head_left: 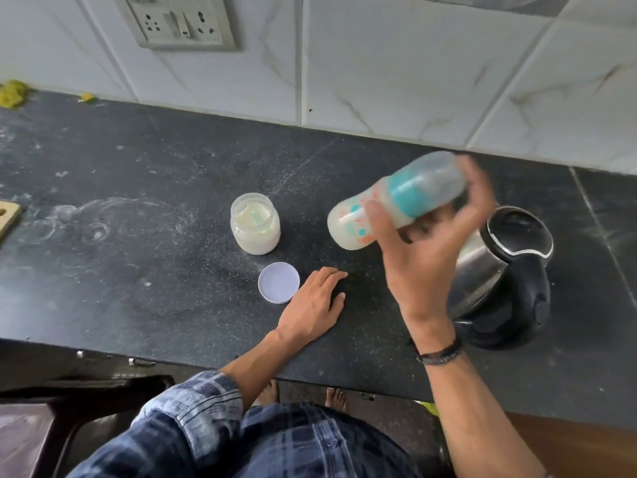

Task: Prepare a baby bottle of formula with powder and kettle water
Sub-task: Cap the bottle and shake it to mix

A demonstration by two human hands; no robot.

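Observation:
My right hand (427, 250) grips a baby bottle (396, 198) in the air above the counter. The bottle lies nearly on its side, its teal collar and clear cap pointing up and right, with milky white liquid inside; it is motion-blurred. My left hand (315, 303) rests flat on the black counter (138, 236), fingers straight, beside a round white lid (278, 282). An open clear jar (255, 224) of pale formula powder, with a scoop inside, stands upright left of the bottle. A steel kettle (499, 270) with a black lid and handle sits behind my right hand.
A tiled wall (379, 63) with a socket plate (179, 22) runs along the back of the counter. A wooden board's corner (8, 215) shows at the left edge. Yellow-green scraps (13, 93) lie at the far left. The counter's front edge is close to my body.

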